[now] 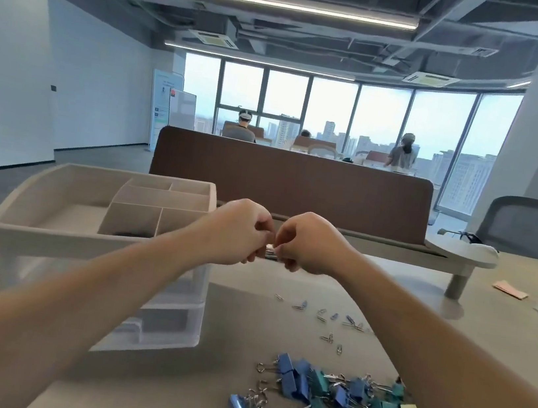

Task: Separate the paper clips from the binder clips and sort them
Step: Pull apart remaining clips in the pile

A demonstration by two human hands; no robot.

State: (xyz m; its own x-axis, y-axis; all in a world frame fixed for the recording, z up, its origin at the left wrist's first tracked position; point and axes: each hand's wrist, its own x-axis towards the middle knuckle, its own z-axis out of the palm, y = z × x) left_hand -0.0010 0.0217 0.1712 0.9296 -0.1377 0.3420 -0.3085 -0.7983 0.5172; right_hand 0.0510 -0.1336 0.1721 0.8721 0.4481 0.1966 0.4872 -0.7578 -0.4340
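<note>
Silvery paper clips (270,251) sit in a small bunch pinched between the left hand (239,232) and right hand (307,243), whose curled fingers meet just right of the organizer (49,235). A loose pinch could spill them onto the surface (237,324), among the scattered clips (331,316) or the binder clips (329,406) heaped nearer the person than the organizer. One organizer compartment (132,234) holds something dark that cannot be identified. The drawers are too cloudy to read.

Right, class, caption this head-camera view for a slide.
Left hand and right hand pinch a small metallic bundle above the desk, beside a beige organiser; paper clips and piled binder clips lie nearer.
</note>
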